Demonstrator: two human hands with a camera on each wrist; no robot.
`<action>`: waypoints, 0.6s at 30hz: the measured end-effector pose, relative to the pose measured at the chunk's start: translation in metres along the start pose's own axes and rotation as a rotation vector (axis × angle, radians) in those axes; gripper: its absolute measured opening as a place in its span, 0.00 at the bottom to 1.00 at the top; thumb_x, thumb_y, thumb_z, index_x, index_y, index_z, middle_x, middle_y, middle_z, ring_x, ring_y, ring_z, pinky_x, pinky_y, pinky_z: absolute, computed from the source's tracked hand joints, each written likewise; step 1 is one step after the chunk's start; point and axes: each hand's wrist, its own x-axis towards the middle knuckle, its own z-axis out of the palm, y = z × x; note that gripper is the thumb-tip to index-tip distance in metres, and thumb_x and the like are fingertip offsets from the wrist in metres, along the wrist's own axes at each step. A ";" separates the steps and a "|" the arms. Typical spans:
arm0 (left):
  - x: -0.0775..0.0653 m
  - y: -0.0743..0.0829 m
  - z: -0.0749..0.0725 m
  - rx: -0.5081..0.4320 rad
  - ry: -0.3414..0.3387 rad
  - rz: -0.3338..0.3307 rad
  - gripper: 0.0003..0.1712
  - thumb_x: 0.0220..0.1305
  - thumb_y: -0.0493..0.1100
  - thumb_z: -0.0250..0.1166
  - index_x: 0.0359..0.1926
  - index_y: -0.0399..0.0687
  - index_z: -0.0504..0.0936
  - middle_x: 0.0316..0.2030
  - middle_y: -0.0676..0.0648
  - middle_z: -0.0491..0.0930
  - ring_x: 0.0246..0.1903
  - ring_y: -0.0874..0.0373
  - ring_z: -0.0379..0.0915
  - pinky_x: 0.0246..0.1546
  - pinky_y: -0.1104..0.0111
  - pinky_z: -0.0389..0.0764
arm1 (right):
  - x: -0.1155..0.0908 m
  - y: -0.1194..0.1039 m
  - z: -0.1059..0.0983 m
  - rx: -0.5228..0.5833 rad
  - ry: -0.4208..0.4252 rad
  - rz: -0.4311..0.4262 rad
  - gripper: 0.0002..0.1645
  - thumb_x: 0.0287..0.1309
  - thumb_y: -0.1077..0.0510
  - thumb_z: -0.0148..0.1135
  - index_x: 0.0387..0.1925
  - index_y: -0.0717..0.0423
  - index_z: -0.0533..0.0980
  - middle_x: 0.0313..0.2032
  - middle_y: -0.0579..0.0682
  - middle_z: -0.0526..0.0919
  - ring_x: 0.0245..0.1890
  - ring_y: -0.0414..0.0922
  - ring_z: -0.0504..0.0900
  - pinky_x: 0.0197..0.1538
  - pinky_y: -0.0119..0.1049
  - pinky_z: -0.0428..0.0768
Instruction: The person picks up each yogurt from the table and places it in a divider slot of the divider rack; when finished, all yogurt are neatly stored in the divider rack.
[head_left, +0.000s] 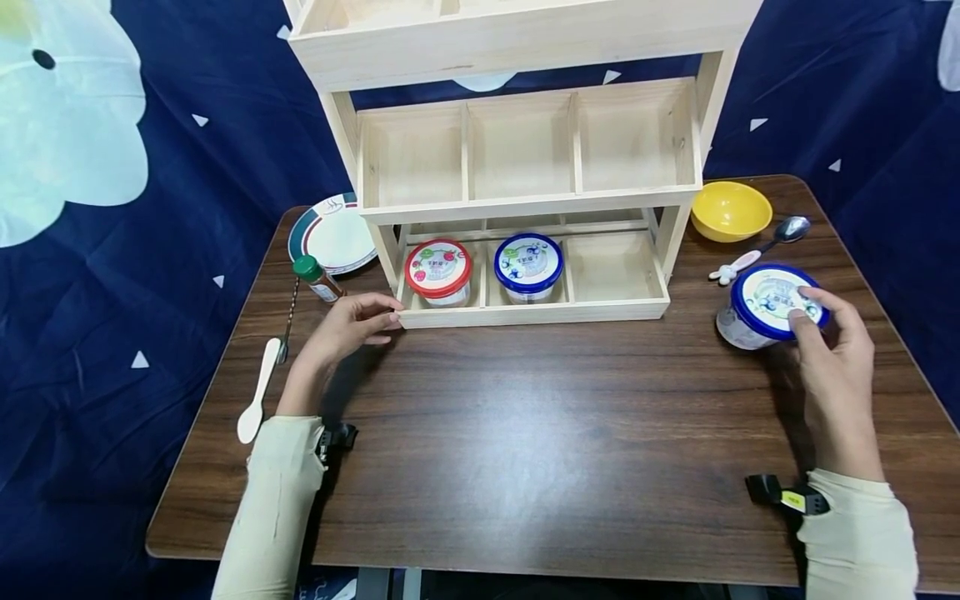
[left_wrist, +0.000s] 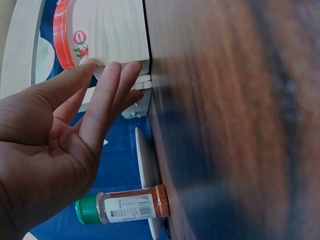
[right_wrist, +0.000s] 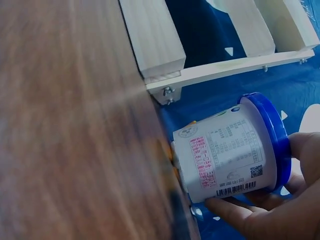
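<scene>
At the right of the table, my right hand grips a white tub with a blue lid. Digits lie over the lid and along the tub's side, and in the head view the lid tilts toward me. My left hand is at the left front corner of the wooden rack, fingertips right at the corner and the other fingers extended. On the rack's lowest tier, a red-lidded tub sits in the left compartment and another blue-lidded tub in the middle one.
A yellow bowl and a spoon with a rabbit handle lie behind the right hand. At left are a plate, a green-capped spice jar, a white spoon and a thin twisted-handle utensil.
</scene>
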 end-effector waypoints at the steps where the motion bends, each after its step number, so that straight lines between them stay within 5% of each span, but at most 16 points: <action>1: 0.000 0.000 0.000 0.001 0.001 -0.001 0.17 0.82 0.35 0.62 0.64 0.31 0.82 0.60 0.27 0.82 0.57 0.42 0.85 0.51 0.60 0.92 | 0.000 -0.001 0.000 0.015 -0.003 0.000 0.22 0.79 0.63 0.58 0.65 0.43 0.82 0.58 0.41 0.70 0.47 0.38 0.71 0.26 0.19 0.74; 18: -0.002 0.003 0.001 0.000 0.001 -0.026 0.17 0.83 0.34 0.61 0.65 0.32 0.82 0.60 0.28 0.81 0.57 0.41 0.84 0.51 0.62 0.91 | 0.000 -0.014 0.006 0.082 -0.023 -0.050 0.21 0.78 0.65 0.58 0.66 0.47 0.81 0.57 0.44 0.72 0.47 0.39 0.74 0.32 0.17 0.81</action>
